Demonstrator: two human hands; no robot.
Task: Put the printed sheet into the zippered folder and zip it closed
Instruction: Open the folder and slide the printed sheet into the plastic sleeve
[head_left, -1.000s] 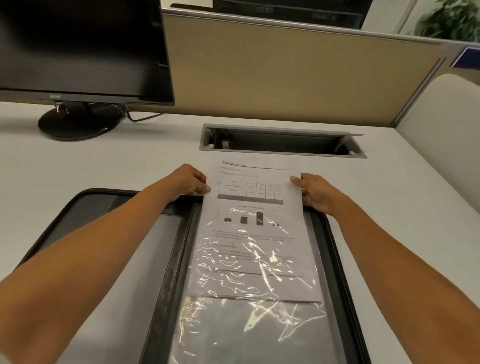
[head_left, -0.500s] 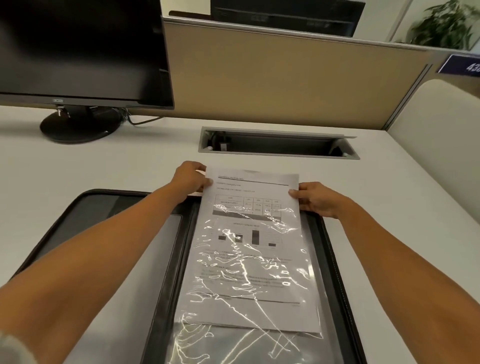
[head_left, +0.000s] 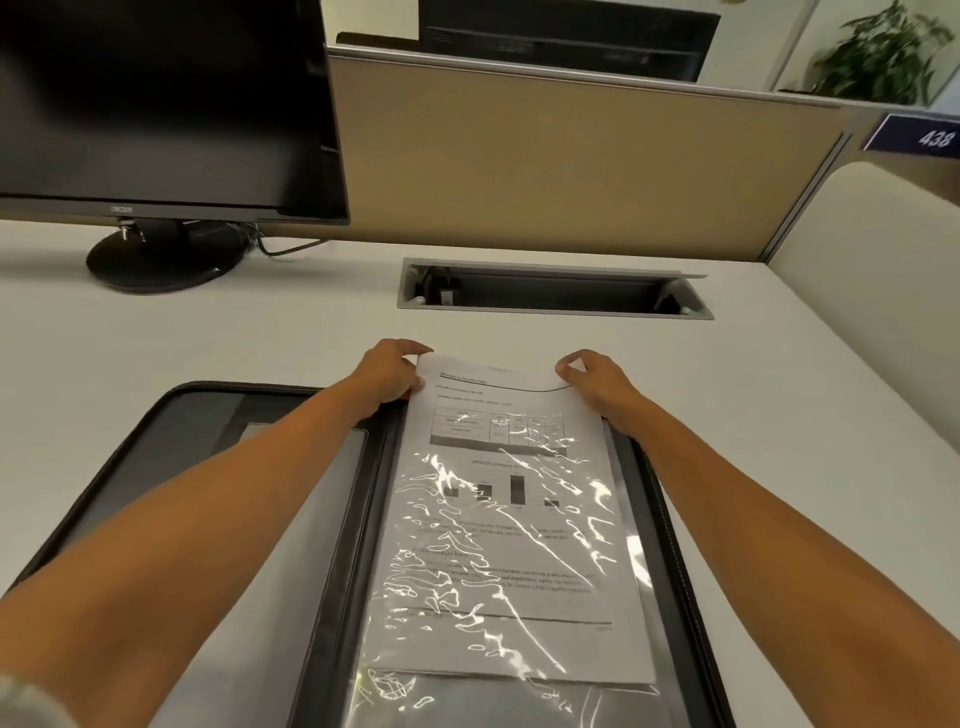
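The black zippered folder (head_left: 130, 447) lies open flat on the white desk, its right half covered by a shiny clear plastic sleeve (head_left: 467, 696). The printed sheet (head_left: 509, 530), with a table, a bar chart and text, sits most of the way inside that sleeve; only its top strip sticks out past the folder's far edge. My left hand (head_left: 389, 371) pinches the sheet's top left corner. My right hand (head_left: 597, 382) pinches the top right corner. Both forearms reach over the folder.
A black monitor (head_left: 156, 104) on a round stand (head_left: 161, 260) is at the back left. A grey cable well (head_left: 550, 291) is sunk into the desk just beyond the sheet. A beige partition (head_left: 545, 171) closes the back, a padded panel (head_left: 878, 312) the right.
The sheet has slid toward me, deeper into the plastic sleeve, and less of its top shows. Both hands followed it, shifting up to the top corners.
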